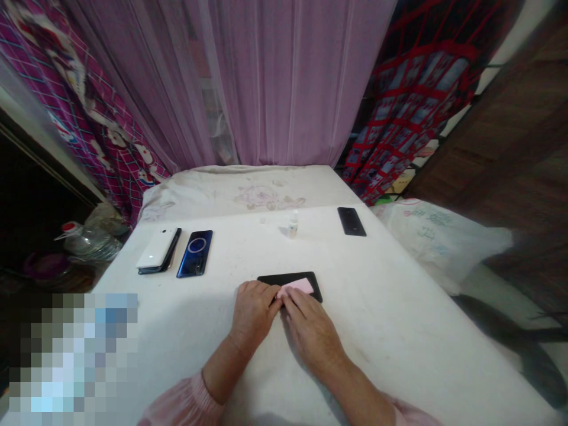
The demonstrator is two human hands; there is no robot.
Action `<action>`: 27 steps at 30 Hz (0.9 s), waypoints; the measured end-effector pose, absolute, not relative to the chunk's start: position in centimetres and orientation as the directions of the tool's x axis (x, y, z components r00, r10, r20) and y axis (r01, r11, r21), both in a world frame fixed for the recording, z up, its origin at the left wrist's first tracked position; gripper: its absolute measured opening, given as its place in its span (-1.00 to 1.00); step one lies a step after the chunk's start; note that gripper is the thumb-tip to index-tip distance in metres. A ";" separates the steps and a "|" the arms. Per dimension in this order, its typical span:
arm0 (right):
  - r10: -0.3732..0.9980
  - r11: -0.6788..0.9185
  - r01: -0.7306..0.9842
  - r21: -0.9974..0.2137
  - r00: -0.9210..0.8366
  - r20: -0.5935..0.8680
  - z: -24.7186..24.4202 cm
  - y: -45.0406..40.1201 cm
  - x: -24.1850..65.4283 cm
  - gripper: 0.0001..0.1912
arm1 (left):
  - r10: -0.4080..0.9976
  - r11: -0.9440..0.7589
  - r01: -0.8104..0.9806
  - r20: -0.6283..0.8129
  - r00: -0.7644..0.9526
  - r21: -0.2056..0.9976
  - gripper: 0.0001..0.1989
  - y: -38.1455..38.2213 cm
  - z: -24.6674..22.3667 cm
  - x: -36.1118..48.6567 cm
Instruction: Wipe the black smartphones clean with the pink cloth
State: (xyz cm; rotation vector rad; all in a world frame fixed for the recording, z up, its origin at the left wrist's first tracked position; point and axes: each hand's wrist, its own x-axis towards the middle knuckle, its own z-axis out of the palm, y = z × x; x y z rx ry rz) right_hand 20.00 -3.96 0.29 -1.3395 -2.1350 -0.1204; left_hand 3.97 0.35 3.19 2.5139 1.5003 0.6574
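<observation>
A black phone [317,286] lies flat on the white-covered table near the middle, with a folded pink cloth [302,286] on top of it. My left hand [255,310] is at the phone's left side, its fingers closed together and its fingertips at the cloth's left end. From the right, my right hand [310,331] presses the cloth against the phone with its fingers together. The fingertips of both hands nearly meet, and they hide part of the phone's near edge.
A stack of phones with a white one [157,249] on top and a blue phone [195,254] lie at the left. Beyond the hands stands a small white bottle [293,226]. Another dark phone [352,221] is at the back right of the table [399,331].
</observation>
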 end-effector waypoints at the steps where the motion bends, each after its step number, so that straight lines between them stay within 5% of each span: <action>1: 0.792 0.470 0.852 -0.231 -0.292 0.536 0.1 -4.2 20.0 -0.59 | 0.865 -0.493 0.793 0.295 0.405 0.358 -0.90 0.3 3.2 4.1; 19: 0.905 0.182 0.910 -0.373 -0.007 0.426 1.6 -0.9 22.7 -0.87 | 0.764 -0.646 0.623 0.353 0.541 0.441 -0.88 -0.6 3.2 4.9; 27: 0.876 0.330 0.874 -0.356 -0.142 0.462 1.4 0.0 22.7 -0.74 | 0.794 -0.601 0.674 0.420 0.441 0.429 -0.79 1.3 2.1 1.8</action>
